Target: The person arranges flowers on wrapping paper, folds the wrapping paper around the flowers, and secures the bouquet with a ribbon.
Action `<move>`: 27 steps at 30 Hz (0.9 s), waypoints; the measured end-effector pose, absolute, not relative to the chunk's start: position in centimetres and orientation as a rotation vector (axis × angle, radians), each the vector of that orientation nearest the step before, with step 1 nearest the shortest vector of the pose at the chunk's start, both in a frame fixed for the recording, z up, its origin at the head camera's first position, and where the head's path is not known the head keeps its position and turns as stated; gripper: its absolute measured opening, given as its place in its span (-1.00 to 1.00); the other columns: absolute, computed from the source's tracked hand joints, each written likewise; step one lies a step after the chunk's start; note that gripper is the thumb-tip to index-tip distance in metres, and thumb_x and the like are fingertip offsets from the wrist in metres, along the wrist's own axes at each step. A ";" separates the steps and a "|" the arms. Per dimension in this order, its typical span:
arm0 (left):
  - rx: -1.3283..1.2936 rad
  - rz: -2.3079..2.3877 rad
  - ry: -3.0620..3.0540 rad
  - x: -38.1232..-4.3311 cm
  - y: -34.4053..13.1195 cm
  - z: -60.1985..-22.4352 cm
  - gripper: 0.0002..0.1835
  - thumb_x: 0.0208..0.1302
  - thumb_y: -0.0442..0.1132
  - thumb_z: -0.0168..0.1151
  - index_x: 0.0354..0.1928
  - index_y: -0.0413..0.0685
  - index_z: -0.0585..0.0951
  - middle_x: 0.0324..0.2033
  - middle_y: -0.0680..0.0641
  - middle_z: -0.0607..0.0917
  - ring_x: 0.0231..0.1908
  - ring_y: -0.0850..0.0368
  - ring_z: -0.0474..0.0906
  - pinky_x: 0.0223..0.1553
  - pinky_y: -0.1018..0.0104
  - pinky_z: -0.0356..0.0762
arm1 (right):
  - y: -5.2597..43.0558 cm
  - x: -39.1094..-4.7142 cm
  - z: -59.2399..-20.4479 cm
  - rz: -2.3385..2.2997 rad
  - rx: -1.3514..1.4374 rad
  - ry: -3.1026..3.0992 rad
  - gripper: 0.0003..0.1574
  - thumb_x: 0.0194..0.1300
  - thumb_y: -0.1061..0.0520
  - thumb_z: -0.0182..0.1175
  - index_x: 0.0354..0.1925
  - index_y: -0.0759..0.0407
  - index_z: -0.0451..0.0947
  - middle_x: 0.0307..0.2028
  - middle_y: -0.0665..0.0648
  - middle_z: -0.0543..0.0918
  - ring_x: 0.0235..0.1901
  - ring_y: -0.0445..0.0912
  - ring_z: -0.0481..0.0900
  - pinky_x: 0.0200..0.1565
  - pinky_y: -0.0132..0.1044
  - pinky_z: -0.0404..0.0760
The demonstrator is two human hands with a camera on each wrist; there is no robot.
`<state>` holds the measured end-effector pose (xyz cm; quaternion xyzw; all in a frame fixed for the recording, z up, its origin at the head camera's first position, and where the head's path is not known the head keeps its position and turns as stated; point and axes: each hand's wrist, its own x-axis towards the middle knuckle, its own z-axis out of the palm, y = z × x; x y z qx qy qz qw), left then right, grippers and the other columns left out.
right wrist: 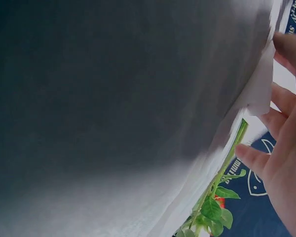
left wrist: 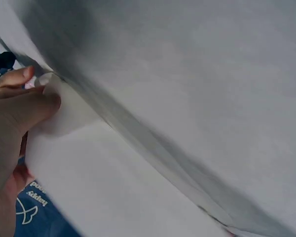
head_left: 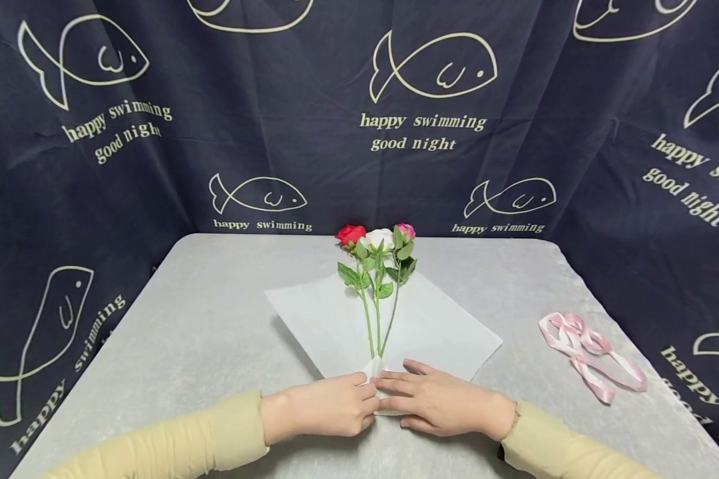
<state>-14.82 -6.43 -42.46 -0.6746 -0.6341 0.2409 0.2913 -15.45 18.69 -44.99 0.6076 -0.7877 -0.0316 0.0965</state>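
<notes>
A white sheet of wrapping paper (head_left: 323, 319) lies cornerwise on the table, its near corner folded up over the lower stem ends, which are hidden. On it rest three flowers: a red rose (head_left: 351, 234), a white one (head_left: 377, 239) and a pink one (head_left: 405, 231), with green stems (head_left: 377, 319) drawn together toward me. My left hand (head_left: 329, 404) pinches the folded paper with curled fingers; the left wrist view has its fingertips at the fold (left wrist: 74, 108). From the other side my right hand (head_left: 440, 401) presses the fold with straight, spread fingers, seen also beside the paper edge (right wrist: 259, 94).
A loose pink ribbon (head_left: 590, 352) lies in loops on the right of the grey-covered table (head_left: 216, 319). Dark blue curtains (head_left: 335, 133) with fish drawings and lettering enclose the back and both sides.
</notes>
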 end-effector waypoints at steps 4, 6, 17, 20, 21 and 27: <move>-1.784 0.622 -1.661 -14.7 -5.8 -42.2 -0.73 0.34 -0.07 -0.07 -0.29 0.30 0.66 -0.31 0.17 0.58 -0.27 0.23 0.45 -0.18 0.33 0.33 | 18.6 -15.3 -45.0 -0.107 1.768 -2.337 -0.49 0.37 -0.15 0.00 0.22 -0.08 0.32 0.30 0.05 0.37 0.32 -0.07 0.28 0.21 0.06 0.33; -1.777 0.632 -1.644 -14.7 -5.5 -42.1 -0.71 0.34 -0.08 -0.10 -0.28 0.28 0.67 -0.28 0.16 0.59 -0.23 0.21 0.45 -0.14 0.31 0.33 | 18.6 -15.1 -44.9 -0.106 1.756 -2.347 -0.53 0.38 -0.15 0.00 0.20 -0.10 0.33 0.31 0.04 0.36 0.33 -0.07 0.26 0.21 0.05 0.33; -1.774 0.624 -1.641 -14.7 -3.9 -42.2 -0.72 0.32 -0.05 -0.03 -0.46 0.27 0.64 -0.34 0.17 0.56 -0.35 0.24 0.38 -0.26 0.37 0.25 | 19.2 -14.5 -44.8 0.003 1.706 -2.379 -0.58 0.31 -0.07 0.10 0.13 -0.14 0.43 0.13 -0.04 0.47 0.15 -0.07 0.40 0.17 -0.13 0.39; -1.776 0.636 -1.700 -14.8 -3.5 -42.4 -0.73 0.31 -0.03 -0.01 -0.44 0.31 0.66 -0.31 0.19 0.61 -0.34 0.27 0.39 -0.25 0.37 0.26 | 19.8 -14.5 -44.9 0.086 1.711 -2.405 -0.52 0.28 -0.02 0.14 0.16 -0.04 0.41 0.11 -0.04 0.51 0.14 -0.08 0.43 0.16 -0.16 0.40; -1.773 0.642 -1.716 -14.8 -3.4 -42.4 -0.74 0.31 -0.01 -0.01 -0.42 0.32 0.67 -0.30 0.19 0.62 -0.33 0.28 0.40 -0.24 0.37 0.26 | 20.1 -14.4 -44.9 0.113 1.717 -2.414 -0.53 0.27 -0.01 0.15 0.15 -0.02 0.42 0.12 -0.04 0.52 0.14 -0.08 0.44 0.16 -0.16 0.41; -1.754 0.610 -1.741 -14.9 -2.9 -43.0 -0.74 0.29 -0.01 0.01 -0.45 0.33 0.67 -0.41 0.23 0.60 -0.41 0.28 0.41 -0.27 0.38 0.26 | 21.0 -14.3 -44.6 0.121 1.733 -2.374 -0.53 0.22 0.02 0.21 0.12 -0.06 0.47 0.13 0.02 0.50 0.11 -0.08 0.46 0.12 -0.16 0.43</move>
